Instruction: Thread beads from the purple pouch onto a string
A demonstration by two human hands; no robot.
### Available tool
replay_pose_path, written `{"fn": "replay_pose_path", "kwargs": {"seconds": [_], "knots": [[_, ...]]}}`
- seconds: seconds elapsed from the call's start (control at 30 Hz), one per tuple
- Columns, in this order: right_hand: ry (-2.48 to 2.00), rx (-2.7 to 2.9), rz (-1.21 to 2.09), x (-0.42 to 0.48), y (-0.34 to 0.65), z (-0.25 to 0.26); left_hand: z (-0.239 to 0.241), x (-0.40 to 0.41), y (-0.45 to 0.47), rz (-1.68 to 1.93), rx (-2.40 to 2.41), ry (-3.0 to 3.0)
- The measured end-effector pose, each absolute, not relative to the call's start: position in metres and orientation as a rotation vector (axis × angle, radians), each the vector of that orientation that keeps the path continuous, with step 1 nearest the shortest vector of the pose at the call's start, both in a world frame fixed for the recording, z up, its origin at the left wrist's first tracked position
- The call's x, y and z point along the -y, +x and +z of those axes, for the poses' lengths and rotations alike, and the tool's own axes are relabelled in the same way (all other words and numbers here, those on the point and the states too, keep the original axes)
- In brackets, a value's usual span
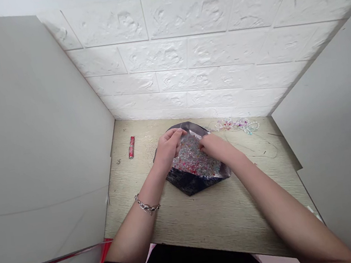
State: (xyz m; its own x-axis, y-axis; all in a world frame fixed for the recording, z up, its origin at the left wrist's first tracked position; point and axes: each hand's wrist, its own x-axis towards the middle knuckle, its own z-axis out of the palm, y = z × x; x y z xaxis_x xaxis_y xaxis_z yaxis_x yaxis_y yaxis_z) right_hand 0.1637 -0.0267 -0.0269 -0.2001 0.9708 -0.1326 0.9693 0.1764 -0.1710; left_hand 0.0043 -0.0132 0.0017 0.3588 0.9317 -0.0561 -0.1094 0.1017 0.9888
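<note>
**Left hand (166, 149) and right hand (214, 147) at an open bag (190, 184) of beads (195, 159)**

The left hand comes in over the left edge of the bag, its thumb and forefinger drawn together at the tips above the far part of the beads. Whether something thin is pinched there is too small to tell. The right hand reaches in from the right side of the bag, its fingers curled down at the beads and their tips partly hidden; whether they grip any beads cannot be told.

The bag is dark outside and silvery inside, spread wide with its near side folded to a blunt point toward the person. The small beads lie heaped in it, mostly clear and pale, with pink and red ones gathered nearer the front. A silver chain bracelet (148, 206) circles the left wrist, to the front left of the bag.

The bag rests on a pale, wood-grained surface (200, 219). To its left, well apart from it, lies a red tube (131, 147), with small bits (118, 162) farther out. Behind the bag and to its right sits a loose pile of bead strands (239, 125), clear, white and purple among them.

Beyond the bag rises a white brick-patterned wall (194, 51). A plain left panel (32, 124) and a right panel (335, 97) stand on either side of it.
</note>
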Motion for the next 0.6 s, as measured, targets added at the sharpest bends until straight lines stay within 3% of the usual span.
{"fn": "replay_pose_path", "kwargs": {"seconds": [0.6], "knots": [[-2.021,2.426,0.268,0.0304,0.1590,-0.0324,-0.0026,0.0113,0.0053,0.967,-0.910,1.208]]}}
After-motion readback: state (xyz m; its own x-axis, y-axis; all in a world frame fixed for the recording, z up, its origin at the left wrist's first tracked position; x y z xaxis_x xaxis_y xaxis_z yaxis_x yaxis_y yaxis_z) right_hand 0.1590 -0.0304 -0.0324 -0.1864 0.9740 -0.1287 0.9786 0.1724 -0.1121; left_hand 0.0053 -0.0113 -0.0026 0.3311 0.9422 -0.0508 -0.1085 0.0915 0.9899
